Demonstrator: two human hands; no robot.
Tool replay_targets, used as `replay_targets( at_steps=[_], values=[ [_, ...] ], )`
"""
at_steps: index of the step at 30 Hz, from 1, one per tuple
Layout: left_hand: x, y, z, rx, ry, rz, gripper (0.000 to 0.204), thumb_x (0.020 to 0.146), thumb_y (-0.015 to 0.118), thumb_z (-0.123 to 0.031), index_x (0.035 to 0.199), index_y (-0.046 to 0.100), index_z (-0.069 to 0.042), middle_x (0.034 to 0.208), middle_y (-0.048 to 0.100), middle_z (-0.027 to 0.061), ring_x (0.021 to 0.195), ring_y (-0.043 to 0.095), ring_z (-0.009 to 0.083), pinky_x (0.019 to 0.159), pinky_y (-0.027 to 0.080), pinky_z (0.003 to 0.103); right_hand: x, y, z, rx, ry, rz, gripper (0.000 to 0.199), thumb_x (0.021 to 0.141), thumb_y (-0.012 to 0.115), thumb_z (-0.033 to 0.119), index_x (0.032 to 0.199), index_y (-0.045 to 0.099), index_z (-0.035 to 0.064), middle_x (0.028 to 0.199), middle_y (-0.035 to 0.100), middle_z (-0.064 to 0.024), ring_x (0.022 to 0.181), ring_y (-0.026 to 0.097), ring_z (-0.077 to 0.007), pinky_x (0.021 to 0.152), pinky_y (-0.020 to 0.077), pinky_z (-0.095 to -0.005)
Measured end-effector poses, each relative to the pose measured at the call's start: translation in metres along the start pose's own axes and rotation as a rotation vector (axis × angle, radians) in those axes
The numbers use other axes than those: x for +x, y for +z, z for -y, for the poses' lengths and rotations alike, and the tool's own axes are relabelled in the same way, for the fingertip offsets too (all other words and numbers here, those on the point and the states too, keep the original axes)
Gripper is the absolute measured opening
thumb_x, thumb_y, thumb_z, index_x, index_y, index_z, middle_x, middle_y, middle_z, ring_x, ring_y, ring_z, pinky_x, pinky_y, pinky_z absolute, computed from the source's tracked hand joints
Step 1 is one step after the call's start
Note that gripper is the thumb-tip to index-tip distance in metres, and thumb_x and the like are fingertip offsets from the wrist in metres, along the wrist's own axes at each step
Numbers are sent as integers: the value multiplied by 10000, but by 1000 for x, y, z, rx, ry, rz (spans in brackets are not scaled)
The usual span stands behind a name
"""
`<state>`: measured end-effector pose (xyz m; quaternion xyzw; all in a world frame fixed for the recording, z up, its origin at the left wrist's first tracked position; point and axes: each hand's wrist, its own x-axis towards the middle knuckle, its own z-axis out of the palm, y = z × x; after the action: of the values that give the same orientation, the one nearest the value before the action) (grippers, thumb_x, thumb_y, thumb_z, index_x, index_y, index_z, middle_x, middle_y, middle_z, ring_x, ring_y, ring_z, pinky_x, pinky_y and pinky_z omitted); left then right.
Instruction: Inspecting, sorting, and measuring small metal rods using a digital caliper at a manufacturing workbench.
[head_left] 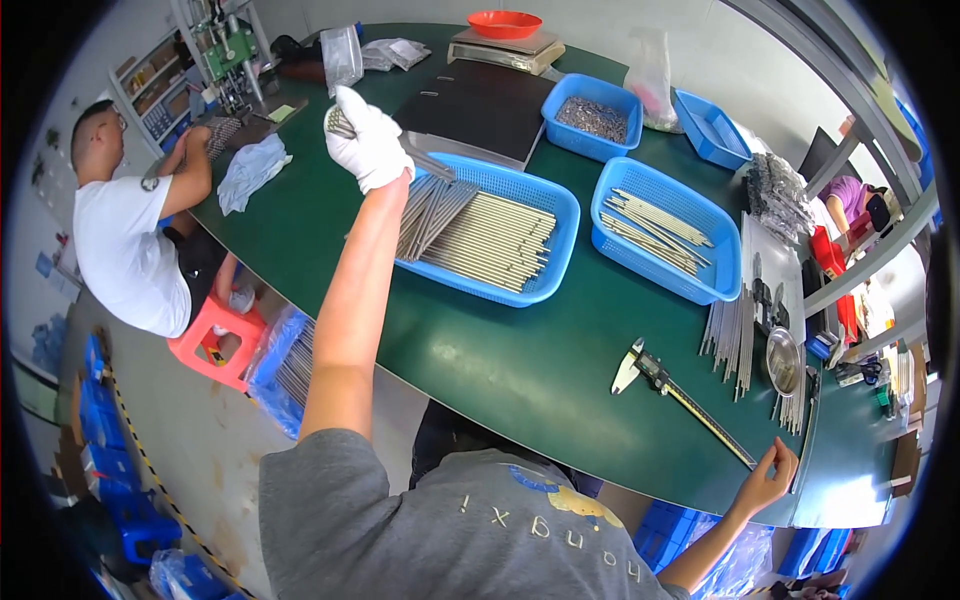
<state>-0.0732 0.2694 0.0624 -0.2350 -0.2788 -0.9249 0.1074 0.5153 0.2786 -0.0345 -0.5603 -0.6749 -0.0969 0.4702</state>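
My left hand (pixel 368 143), in a white glove, is raised over the far left of the green table and closed around a bundle of thin metal rods (pixel 341 123). The rod ends show beside the thumb, and the other ends stick out past the wrist toward a blue basket (pixel 562 240). In that basket lie many more metal rods (pixel 490 240), with a darker pile slanting across the left side. My bare right hand (pixel 770 478) is at the right near edge, fingers loosely bent, with nothing visible in it. It is close to the beam end of a digital caliper (pixel 690 403).
A second blue basket (pixel 728 262) holds fewer rods. Behind it are a blue bin (pixel 598 148) of small metal parts, another blue tray (pixel 712 128), and a scale (pixel 505 50) bearing a red bowl (pixel 505 24). Loose rods (pixel 730 340) lie at right. A co-worker (pixel 130 230) sits left.
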Motion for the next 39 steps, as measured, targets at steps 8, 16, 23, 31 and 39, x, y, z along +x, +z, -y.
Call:
replay_targets(
  at_steps=[8, 16, 23, 31, 39],
  values=[
    [2, -28, 41, 401, -112, -140, 329, 881, 551, -279, 651, 451, -66, 507, 456, -7, 422, 403, 71, 411, 338, 243, 17, 32, 20, 106, -7, 19, 129, 806, 541, -27, 904, 625, -22, 848, 578, -86, 785, 537, -195, 713, 426, -296],
    [-24, -94, -1, 771, -229, 117, 143, 746, 714, -131, 775, 625, -24, 723, 631, 29, 634, 566, 79, 589, 446, 223, 17, 70, 55, 258, -192, 67, 127, 803, 535, -44, 904, 612, -38, 839, 556, -102, 767, 526, -206, 693, 428, -295],
    [-37, -128, -14, 828, -158, 223, 180, 681, 743, -83, 829, 665, -20, 801, 653, 54, 705, 612, 113, 675, 484, 232, 16, 84, 96, 343, -282, 157, 126, 807, 538, -39, 909, 612, -28, 871, 572, -98, 796, 535, -183, 687, 431, -264],
    [-59, -149, -6, 764, -101, 235, 316, 711, 721, -48, 995, 598, 15, 994, 599, 97, 863, 590, 149, 772, 476, 264, 1, 88, 121, 443, -164, 214, 170, 736, 541, -83, 876, 615, -22, 781, 545, -103, 725, 515, -197, 671, 415, -285],
    [-67, -153, -25, 867, 178, 368, 178, 855, 474, -23, 988, 575, 36, 989, 571, 133, 911, 555, 211, 817, 439, 303, 23, 170, 285, 555, -640, 716, 400, 719, 612, 157, 1083, 522, 18, 967, 561, -159, 896, 537, -318, 760, 444, -398]
  ],
)
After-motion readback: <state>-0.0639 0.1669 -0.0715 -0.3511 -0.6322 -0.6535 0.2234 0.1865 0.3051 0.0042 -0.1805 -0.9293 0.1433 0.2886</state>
